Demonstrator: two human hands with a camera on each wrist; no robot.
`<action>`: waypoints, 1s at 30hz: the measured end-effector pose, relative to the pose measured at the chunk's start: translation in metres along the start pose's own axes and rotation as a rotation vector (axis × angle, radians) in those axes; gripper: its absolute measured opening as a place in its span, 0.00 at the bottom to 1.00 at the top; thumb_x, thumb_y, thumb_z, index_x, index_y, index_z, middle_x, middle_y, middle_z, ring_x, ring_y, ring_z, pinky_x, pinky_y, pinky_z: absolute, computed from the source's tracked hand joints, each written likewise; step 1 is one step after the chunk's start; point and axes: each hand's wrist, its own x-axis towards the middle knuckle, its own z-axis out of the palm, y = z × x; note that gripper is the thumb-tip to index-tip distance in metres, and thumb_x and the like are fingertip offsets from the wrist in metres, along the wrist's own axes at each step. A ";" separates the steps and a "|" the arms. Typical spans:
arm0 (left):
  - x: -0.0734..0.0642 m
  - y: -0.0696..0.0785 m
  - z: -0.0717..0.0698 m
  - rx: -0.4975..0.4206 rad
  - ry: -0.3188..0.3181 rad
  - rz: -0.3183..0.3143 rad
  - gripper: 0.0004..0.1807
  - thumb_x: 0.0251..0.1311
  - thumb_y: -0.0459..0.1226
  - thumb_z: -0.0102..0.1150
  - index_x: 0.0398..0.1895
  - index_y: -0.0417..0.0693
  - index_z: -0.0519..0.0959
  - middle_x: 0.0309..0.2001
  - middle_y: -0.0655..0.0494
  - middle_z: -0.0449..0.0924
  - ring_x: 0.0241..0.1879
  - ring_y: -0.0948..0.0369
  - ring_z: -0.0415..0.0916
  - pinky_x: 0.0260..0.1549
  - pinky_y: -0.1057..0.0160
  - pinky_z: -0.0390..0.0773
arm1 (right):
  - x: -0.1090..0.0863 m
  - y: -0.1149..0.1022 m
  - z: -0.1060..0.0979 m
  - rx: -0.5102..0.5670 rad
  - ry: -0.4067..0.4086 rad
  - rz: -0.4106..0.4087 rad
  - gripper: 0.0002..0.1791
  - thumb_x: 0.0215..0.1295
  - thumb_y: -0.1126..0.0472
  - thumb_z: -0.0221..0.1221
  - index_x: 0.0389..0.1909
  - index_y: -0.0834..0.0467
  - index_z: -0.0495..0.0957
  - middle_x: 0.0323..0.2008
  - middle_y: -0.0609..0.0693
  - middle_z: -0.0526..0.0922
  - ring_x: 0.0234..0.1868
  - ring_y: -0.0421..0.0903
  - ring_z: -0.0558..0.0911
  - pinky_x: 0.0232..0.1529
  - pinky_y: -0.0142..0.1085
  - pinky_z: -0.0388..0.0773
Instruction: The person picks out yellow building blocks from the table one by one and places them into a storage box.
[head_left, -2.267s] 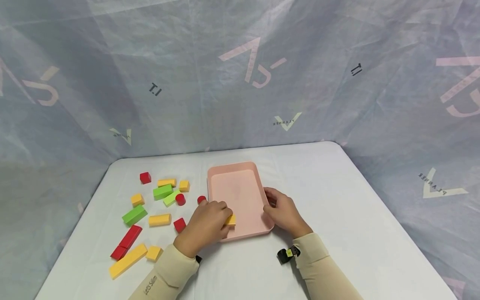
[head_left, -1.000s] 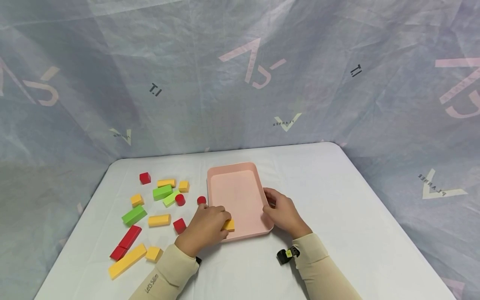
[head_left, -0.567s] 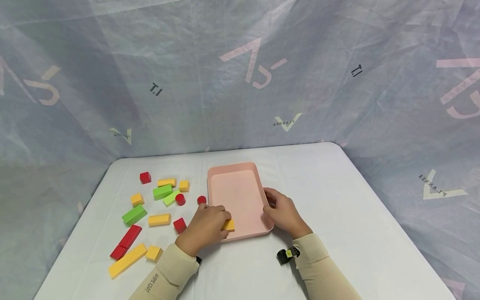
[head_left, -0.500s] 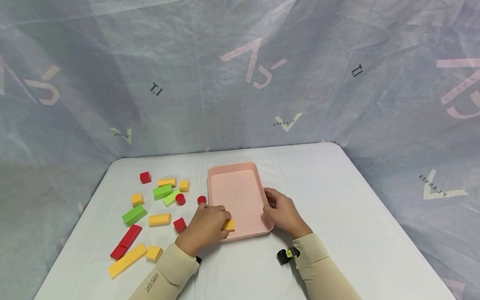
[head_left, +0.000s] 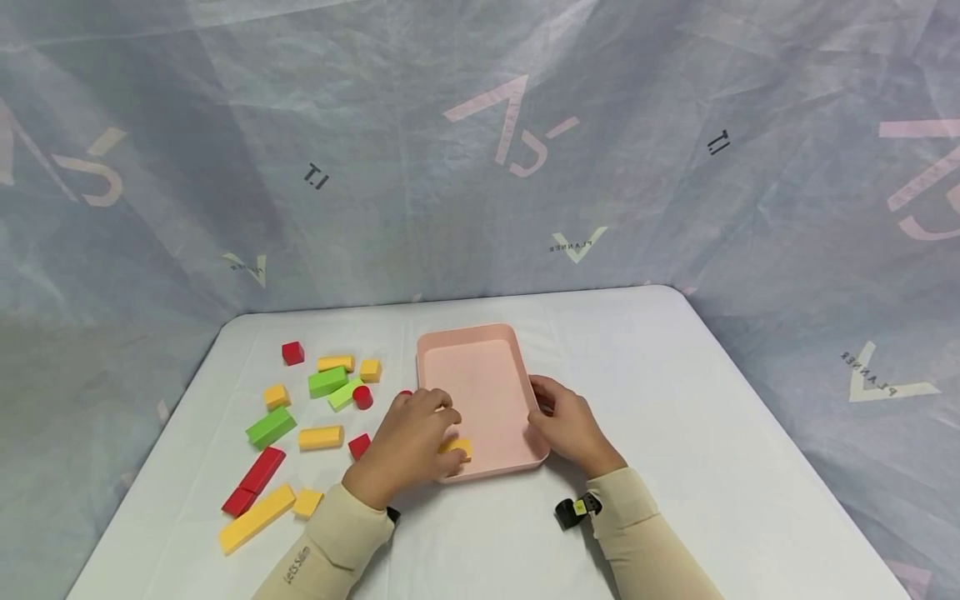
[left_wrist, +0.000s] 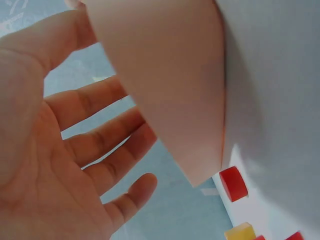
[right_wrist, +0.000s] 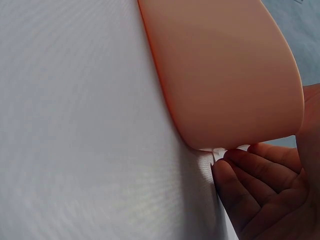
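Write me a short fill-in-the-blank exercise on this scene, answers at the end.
The person's left hand is at a yellow block lying ____ the pink tray.
From the person's viewpoint, the right hand touches the tray's ____ long side.
The long yellow block lies beside two end-to-end blocks coloured ____.
Next to the lightest green block is a red block shaped like a ____.

Missing words: inside; right; red; cylinder.

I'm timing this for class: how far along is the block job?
Done, it seems: a yellow block lies in the pink tray. In hand: the left hand is over that block, fingers spread, while the right hand touches the tray's side. Remaining, probably: loose blocks on the table, including a long yellow bar.
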 end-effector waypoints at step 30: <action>-0.020 -0.067 -0.045 -0.056 -0.080 -0.355 0.25 0.59 0.48 0.73 0.56 0.46 0.84 0.58 0.46 0.80 0.58 0.47 0.77 0.57 0.39 0.73 | 0.000 0.001 0.001 -0.007 0.001 -0.040 0.31 0.65 0.66 0.58 0.71 0.55 0.73 0.61 0.52 0.84 0.62 0.49 0.84 0.63 0.46 0.79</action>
